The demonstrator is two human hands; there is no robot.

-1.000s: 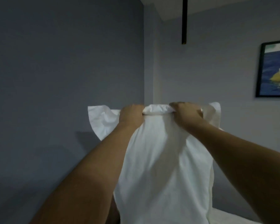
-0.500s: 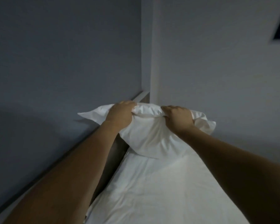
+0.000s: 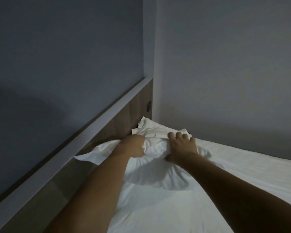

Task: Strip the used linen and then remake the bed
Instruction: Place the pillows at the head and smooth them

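A white pillow (image 3: 155, 158) lies on the white sheet (image 3: 200, 199) of the bed, at the head end, pushed into the corner where the wooden headboard (image 3: 107, 132) meets the pale wall (image 3: 225, 81). The pillow sits inside its white pillowcase (image 3: 148, 126); the loose end of the case stands crumpled against the headboard beyond the hands, and another flap spreads flat to the left beside the headboard. How far the filling reaches into that loose end cannot be told.

The left hand (image 3: 134, 147) is clenched on the pillow's upper left part, its fingers curled into a bunched fold of the cloth. The fingertips are buried in the fabric and cannot be seen. The right hand (image 3: 183, 148) lies on top of the pillow's right part, its fingers (image 3: 178, 136) spread and bent over the far edge, the thumb low at the near side, so the stuffed bulk of the pillow sits between thumb and fingers. The pillow bulges up between the two hands, which are near each other but do not touch.

Both forearms reach forward over the sheet. A grey-blue wall (image 3: 65, 56) rises above the headboard's pale top ledge, and a small dark switch (image 3: 149, 106) sits on the headboard near the corner.
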